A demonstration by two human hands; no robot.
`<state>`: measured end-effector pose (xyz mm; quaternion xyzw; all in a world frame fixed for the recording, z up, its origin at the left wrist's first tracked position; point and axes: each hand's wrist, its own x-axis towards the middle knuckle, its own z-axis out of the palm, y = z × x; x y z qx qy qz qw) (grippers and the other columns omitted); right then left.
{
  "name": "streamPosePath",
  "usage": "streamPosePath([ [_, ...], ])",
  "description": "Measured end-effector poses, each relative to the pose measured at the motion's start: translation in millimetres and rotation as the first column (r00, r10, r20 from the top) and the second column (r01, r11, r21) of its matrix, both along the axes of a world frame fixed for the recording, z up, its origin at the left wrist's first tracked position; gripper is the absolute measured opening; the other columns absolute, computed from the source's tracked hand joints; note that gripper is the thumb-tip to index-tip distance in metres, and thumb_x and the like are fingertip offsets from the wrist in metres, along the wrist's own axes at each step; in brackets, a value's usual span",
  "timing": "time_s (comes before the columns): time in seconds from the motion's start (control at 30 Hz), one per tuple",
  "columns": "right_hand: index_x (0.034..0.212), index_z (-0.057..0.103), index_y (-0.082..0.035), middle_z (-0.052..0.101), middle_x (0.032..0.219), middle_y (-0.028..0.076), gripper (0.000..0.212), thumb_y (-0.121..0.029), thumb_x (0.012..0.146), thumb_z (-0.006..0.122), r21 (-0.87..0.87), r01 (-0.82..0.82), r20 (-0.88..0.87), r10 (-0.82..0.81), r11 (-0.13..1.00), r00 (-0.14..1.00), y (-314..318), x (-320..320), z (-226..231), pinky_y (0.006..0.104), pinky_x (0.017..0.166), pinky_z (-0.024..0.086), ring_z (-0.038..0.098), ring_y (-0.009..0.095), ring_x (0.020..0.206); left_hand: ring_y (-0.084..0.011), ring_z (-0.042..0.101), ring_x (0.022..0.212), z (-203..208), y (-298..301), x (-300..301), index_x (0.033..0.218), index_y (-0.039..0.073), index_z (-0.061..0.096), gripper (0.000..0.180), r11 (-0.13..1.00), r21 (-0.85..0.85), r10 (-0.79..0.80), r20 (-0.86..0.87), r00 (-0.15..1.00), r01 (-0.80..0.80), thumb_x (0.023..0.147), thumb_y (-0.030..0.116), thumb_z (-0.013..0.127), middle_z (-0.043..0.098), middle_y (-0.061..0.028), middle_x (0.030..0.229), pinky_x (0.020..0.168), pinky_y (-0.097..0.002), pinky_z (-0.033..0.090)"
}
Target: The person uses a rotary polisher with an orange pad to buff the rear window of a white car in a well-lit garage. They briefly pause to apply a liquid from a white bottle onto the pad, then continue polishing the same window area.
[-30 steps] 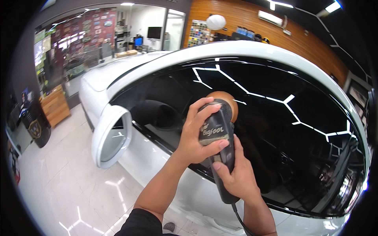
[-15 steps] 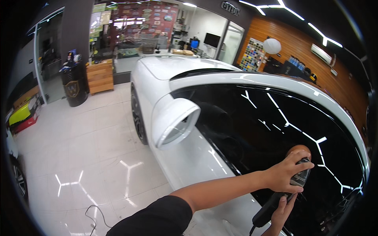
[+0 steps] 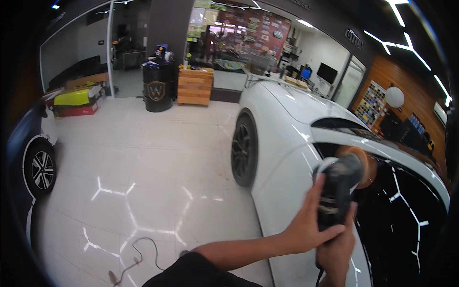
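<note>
Both hands hold a black electric polisher in front of a white car's side window. My left hand is closed around its body, the thumb toward the handle end. Just below, my right hand wraps the handle, partly hidden behind the left. The round orange pad at the polisher's head faces the dark side window; whether it touches the glass I cannot tell. Hand and tool are slightly blurred. The polisher hides most of the white side mirror.
A white car fills the right side. On the tiled floor lies a thin cord. Another car's wheel shows at far left. A black drum and a wooden cabinet stand by the back wall.
The view has swung left. Both hands have brought the polisher from low on the side window toward the mirror, tilting it more upright. My left hand has shifted from the head to the body.
</note>
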<state>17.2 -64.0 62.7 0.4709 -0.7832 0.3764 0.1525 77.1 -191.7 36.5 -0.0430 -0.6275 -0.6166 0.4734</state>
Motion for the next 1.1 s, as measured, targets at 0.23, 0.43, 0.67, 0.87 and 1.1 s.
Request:
streamPosePath([
  [0.23,0.155,0.026,0.004,0.046,0.142,0.03,0.096,-0.038,0.085,0.077,0.486,-0.561,0.088,0.602,0.67,0.794,-234,80,-68,0.047,0.099,0.051,0.059,0.045,0.118,-0.0264,0.055,0.123,-129,-235,120,0.159,0.008,0.009,0.103,0.617,0.782,0.223,-0.062,0.973,-0.091,0.083,0.002,0.079,0.046,-0.0175,0.14,0.102,-0.0387,0.052],
  [0.43,0.162,0.012,-0.001,0.047,0.147,0.028,0.099,-0.034,0.091,0.074,0.053,-0.905,0.982,0.143,0.423,0.124,-381,84,-146,0.0387,0.105,0.045,0.054,0.032,0.13,-0.0358,0.068,0.093,-208,-353,184,0.14,0.016,0.036,0.067,0.451,0.891,0.314,-0.1,0.944,-0.055,0.084,0.018,0.073,0.056,-0.0174,0.113,0.082,-0.0528,0.062],
  [0.67,0.162,0.02,-0.008,0.055,0.132,0.034,0.091,-0.044,0.092,0.064,0.292,-0.941,0.806,0.486,0.169,0.337,-583,59,-176,0.0445,0.099,0.048,0.062,0.047,0.111,-0.0302,0.066,0.101,-261,-531,177,0.127,0.004,0.053,0.047,0.336,0.924,0.243,0.102,0.965,-0.183,0.094,0.031,0.072,0.065,-0.0152,0.107,0.094,-0.0478,0.055],
  [0.87,0.159,0.03,-0.014,0.06,0.117,0.029,0.077,-0.041,0.093,0.059,0.686,-0.726,0.578,0.646,-0.055,0.498,-757,22,-141,0.0488,0.084,0.056,0.068,0.043,0.097,-0.0282,0.062,0.101,-263,-682,128,0.122,0.008,0.054,0.038,0.017,0.966,0.213,0.25,0.944,-0.26,0.093,0.023,0.074,0.061,-0.0106,0.108,0.094,-0.0496,0.052],
  [1.1,0.132,0.056,-0.003,0.061,0.12,0.019,0.042,-0.028,0.099,0.062,0.242,-0.895,0.426,0.87,-0.375,-0.249,-943,-37,-90,0.044,0.097,0.05,0.061,0.04,0.111,-0.0337,0.065,0.098,-294,-851,120,0.107,0.014,0.063,0.032,-0.154,0.984,0.44,0.151,0.885,-0.091,0.089,0.04,0.066,0.067,-0.0109,0.101,0.092,-0.0538,0.052],
])
